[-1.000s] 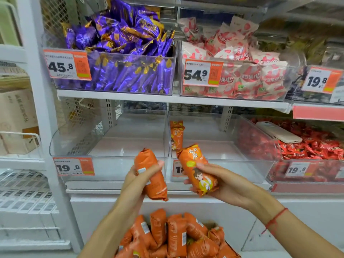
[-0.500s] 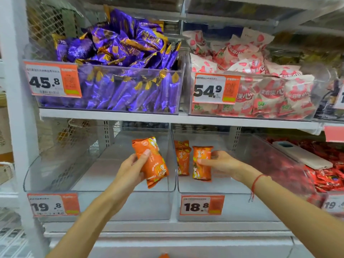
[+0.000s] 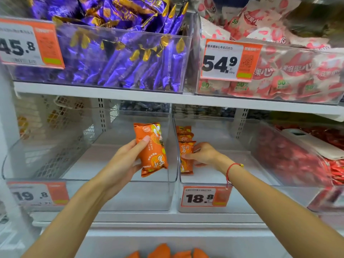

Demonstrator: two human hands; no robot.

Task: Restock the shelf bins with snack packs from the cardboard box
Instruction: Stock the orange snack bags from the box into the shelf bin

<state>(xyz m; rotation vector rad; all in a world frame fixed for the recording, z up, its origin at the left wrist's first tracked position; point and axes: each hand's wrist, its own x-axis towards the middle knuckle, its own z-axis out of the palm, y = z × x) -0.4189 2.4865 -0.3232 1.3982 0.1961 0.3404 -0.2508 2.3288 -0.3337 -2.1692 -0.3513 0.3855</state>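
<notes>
The right hand [image 3: 202, 154] pinches an upright orange pack [image 3: 186, 157] in the 18.8 bin [image 3: 204, 180], against its left wall (beside two others). The left hand [image 3: 128, 157] clamps a second pack [image 3: 152, 148], long axis vertical, just left of that wall.

You face a white metal shop shelving unit [image 3: 104, 90] under even, bright light. A white upright post [image 3: 7, 127] runs down its left edge. Slotted white brackets [image 3: 100, 116] and a wire mesh back panel [image 3: 61, 116] show behind the lower level. The upper shelf board crosses the whole view, sloping slightly down to the right. Below the lower shelf's front edge is a plain white base panel [image 3: 167, 239].
</notes>
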